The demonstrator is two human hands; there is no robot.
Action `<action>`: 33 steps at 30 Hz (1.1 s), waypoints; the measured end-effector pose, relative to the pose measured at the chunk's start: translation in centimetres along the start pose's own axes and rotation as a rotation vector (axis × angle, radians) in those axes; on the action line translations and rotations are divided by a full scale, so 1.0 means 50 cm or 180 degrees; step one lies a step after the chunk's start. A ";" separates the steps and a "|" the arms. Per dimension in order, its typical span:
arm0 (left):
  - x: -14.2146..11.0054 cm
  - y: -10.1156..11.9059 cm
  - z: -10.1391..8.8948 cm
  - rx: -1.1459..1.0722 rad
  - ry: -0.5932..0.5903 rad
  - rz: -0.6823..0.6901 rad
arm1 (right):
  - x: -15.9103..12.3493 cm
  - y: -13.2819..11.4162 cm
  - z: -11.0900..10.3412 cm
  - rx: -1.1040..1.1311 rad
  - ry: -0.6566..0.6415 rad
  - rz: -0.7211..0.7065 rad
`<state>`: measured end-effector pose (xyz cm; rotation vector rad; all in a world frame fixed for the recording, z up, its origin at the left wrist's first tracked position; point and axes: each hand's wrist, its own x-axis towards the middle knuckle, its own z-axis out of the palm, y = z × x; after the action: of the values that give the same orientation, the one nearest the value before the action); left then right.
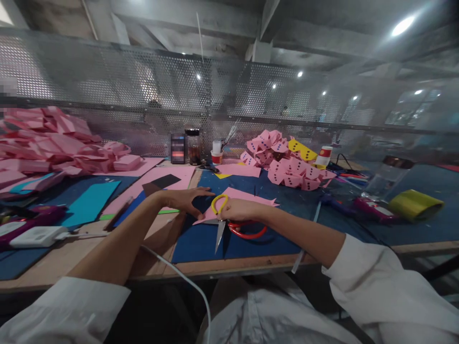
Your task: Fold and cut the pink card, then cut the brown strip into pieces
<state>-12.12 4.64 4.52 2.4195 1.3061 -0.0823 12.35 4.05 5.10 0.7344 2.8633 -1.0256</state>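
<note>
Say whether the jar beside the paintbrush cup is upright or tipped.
Upright: the jar stands with its dark lid on top.

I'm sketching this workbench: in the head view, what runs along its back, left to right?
Pink paper pile → upright dark device → dark-lidded jar → red-and-white cup → pile of dotted pink paper → clear lidded jar.

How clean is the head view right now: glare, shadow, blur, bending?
Head view: glare from the ceiling lamp; dark shadow below the left hand; front edge of the table bowed; clear jar at right smeared; dark upright object partly pixelated; scissors readable, slightly soft.
</note>
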 end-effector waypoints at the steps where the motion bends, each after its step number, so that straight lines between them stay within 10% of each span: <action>1: -0.007 0.002 0.002 -0.0011 0.0026 0.0033 | 0.000 0.001 0.002 -0.0019 0.0031 0.0034; 25: -0.059 0.024 0.023 -0.0184 0.0167 0.0001 | 0.002 -0.003 0.023 -0.0346 0.0359 0.0210; 33: -0.054 0.040 0.024 -0.0451 0.0970 0.0490 | 0.001 0.004 0.018 -0.0522 0.0328 0.0098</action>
<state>-11.84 1.09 4.65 2.4669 1.1938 0.4217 12.25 3.65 4.25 0.8382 2.9664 -0.7593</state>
